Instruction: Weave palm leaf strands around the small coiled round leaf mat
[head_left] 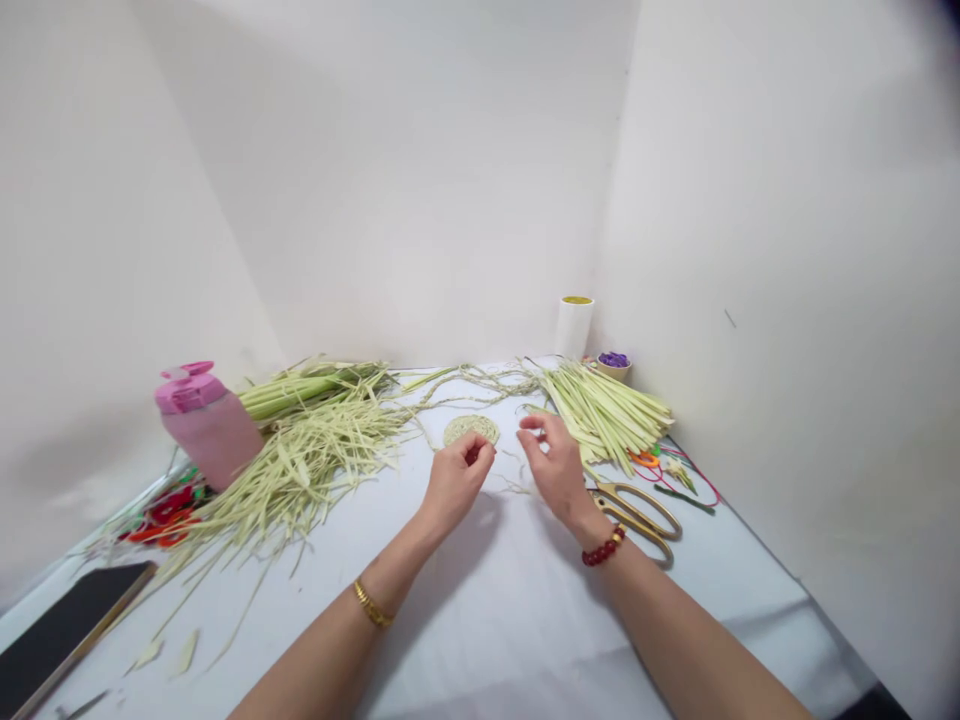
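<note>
A small round coil of braided straw [471, 428] is at the middle of the table, its near edge at my left hand [459, 478]. The thumb and forefinger of that hand are pinched together on this edge. To its right, my right hand [553, 462] is raised with thumb and fingers curled towards each other. Anything between those fingertips is too thin to make out. From the coil a straw braid [442, 390] runs back across the table. Gold-handled scissors [637, 515] lie beside my right wrist, their blades partly hidden.
Loose straw strips [300, 455] spread at left, beside a leaning pink bottle [206, 430] and a dark flat object [67, 630]. A bundle of cut stalks [607, 410] lies at right. Behind it stand a white cylinder [574, 330] and a small bowl [615, 371]. Walls enclose the back and sides.
</note>
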